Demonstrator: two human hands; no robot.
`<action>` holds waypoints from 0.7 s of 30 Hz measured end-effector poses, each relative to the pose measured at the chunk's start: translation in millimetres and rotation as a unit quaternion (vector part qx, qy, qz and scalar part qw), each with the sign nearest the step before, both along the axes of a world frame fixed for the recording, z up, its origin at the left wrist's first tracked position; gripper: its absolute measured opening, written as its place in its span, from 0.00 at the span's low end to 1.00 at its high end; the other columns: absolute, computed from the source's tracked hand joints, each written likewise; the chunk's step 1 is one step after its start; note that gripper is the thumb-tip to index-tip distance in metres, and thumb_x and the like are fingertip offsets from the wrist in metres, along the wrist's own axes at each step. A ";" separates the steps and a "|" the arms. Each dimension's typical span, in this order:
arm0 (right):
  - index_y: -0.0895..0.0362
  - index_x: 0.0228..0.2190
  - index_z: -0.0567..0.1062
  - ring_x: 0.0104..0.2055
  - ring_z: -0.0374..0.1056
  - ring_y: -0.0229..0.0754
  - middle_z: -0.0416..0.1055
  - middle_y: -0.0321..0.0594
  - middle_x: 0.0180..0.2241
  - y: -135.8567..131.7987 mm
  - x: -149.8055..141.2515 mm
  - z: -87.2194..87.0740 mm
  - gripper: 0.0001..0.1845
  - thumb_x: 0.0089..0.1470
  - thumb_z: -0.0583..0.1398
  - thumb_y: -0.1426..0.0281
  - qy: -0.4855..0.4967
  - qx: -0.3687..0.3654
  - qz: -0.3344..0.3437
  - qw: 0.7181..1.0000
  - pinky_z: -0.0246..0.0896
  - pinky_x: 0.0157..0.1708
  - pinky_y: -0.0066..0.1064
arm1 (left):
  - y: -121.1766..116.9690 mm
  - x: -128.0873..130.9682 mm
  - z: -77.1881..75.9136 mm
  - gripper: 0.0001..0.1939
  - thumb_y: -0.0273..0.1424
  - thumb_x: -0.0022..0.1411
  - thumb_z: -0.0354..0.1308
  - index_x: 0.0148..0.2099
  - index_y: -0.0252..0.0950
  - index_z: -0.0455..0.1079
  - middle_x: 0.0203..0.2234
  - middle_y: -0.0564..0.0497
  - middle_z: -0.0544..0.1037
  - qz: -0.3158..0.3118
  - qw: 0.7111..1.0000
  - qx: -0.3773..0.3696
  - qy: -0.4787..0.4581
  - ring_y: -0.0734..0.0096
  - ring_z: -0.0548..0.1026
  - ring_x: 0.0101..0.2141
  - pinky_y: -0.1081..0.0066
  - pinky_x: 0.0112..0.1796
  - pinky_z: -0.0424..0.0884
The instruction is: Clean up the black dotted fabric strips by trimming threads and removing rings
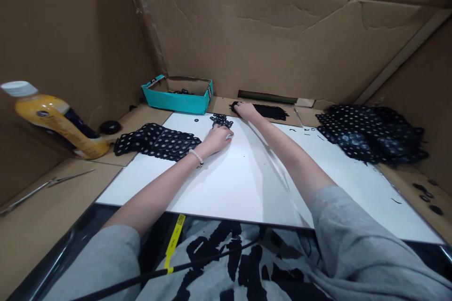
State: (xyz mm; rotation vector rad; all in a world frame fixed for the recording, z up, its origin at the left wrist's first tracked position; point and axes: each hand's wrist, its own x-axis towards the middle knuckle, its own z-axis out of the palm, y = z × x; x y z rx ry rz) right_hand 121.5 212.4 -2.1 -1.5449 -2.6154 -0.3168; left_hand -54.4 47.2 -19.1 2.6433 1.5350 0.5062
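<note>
My left hand (217, 138) rests low over the white board (243, 183), fingers curled, at the near side of a small cluster of black rings (221, 119). Whatever lies within those fingers is too small to make out. At the board's far edge, my right hand (246, 111) has its fingers bent together on the left end of a black heap (271, 112) that looks like thin strips. What they pinch is hidden. Left of my left hand lies a black sheet full of round holes (162, 141). One loose black ring (196, 120) sits apart on the board.
A teal open box (176, 102) with black pieces stands at the back. More black perforated sheets (370, 134) are piled at right, near loose black discs (436, 209). At left are an orange bottle (60, 122) and metal tweezers (49, 183). Cardboard walls (247, 33) surround the surface.
</note>
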 end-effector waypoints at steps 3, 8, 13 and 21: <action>0.61 0.52 0.67 0.49 0.67 0.50 0.69 0.58 0.50 3.8 -5.9 -0.2 0.20 0.65 0.42 0.72 0.033 0.016 -0.047 0.998 0.62 0.45 0.37 | -0.9 0.8 0.6 0.18 0.33 0.63 0.51 0.51 0.39 0.76 0.48 0.45 0.76 0.007 1.000 -0.004 -0.010 0.50 0.65 0.50 0.57 0.49 0.64; 0.59 0.49 0.70 0.48 0.67 0.48 0.71 0.53 0.48 12.1 -6.9 -6.0 0.18 0.62 0.46 0.73 0.144 -0.015 -0.025 0.989 0.61 0.48 0.36 | -0.5 0.9 1.3 0.18 0.33 0.63 0.51 0.51 0.39 0.76 0.48 0.45 0.76 0.001 1.000 -0.019 -0.015 0.51 0.65 0.50 0.57 0.51 0.64; 0.62 0.52 0.70 0.50 0.66 0.49 0.70 0.53 0.50 15.1 9.6 -9.3 0.22 0.57 0.51 0.73 0.172 0.003 0.023 0.985 0.61 0.52 0.37 | -0.5 -0.5 1.5 0.18 0.32 0.63 0.51 0.51 0.39 0.75 0.49 0.45 0.76 -0.004 1.000 -0.015 -0.016 0.52 0.65 0.50 0.57 0.51 0.64; 0.59 0.45 0.76 0.49 0.67 0.49 0.72 0.52 0.48 9.1 116.3 -2.9 0.21 0.54 0.50 0.78 0.169 0.041 -0.154 0.973 0.62 0.47 0.35 | 1.0 0.2 -0.6 0.17 0.34 0.63 0.50 0.50 0.40 0.76 0.48 0.46 0.76 0.002 1.000 -0.016 -0.016 0.50 0.65 0.49 0.58 0.49 0.64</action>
